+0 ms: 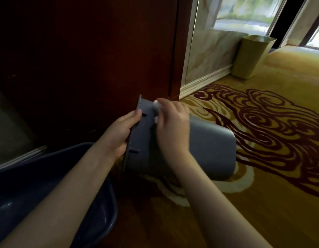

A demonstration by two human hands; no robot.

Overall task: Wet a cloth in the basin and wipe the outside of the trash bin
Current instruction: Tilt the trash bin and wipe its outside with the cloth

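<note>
A grey plastic trash bin (pixel 208 151) lies tipped on its side above the carpet, its open rim facing left and its base to the right. My left hand (pixel 119 133) grips the bin's rim, thumb on the outside. My right hand (pixel 173 126) presses a small white cloth (pixel 156 106) against the bin's upper side near the rim; most of the cloth is hidden under my fingers. A dark blue basin (pixel 108 212) sits at the lower left, partly under my left forearm.
A dark red wooden panel (pixel 83 51) stands right behind the bin. A second, tan trash bin (pixel 250 58) stands upright by the marble wall at the upper right. Patterned yellow and maroon carpet (pixel 262 122) covers the floor.
</note>
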